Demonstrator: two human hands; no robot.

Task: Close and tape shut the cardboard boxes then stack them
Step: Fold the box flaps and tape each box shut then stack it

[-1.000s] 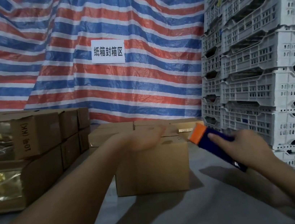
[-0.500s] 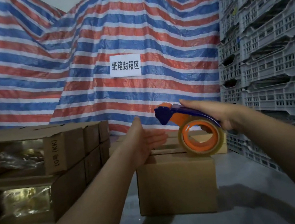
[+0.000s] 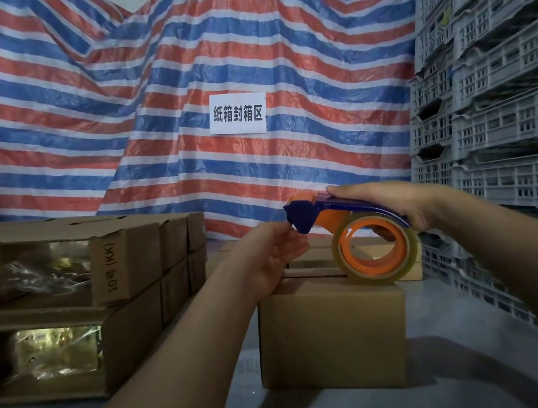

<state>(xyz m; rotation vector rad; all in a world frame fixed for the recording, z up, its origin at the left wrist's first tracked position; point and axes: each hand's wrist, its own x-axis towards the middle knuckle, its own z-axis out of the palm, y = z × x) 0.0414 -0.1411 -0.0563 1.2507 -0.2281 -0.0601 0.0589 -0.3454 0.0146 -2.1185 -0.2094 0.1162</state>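
Two lines of writing can be read: a white sign (image 3: 237, 114) on the striped tarp (image 3: 142, 100) says "纸箱封箱区", and the upper stacked box (image 3: 61, 260) at the desk's left edge says "10号 (KK)". Right hand (image 3: 395, 203) grips the tape dispenser (image 3: 351, 237), fingers curled over its handle, roll resting on the closed cardboard box (image 3: 330, 333) mid-desk. Left hand (image 3: 268, 259) pinches at the dispenser's blue nose. Stacked boxes show shiny wrapped contents. White crates (image 3: 505, 101) stand right.
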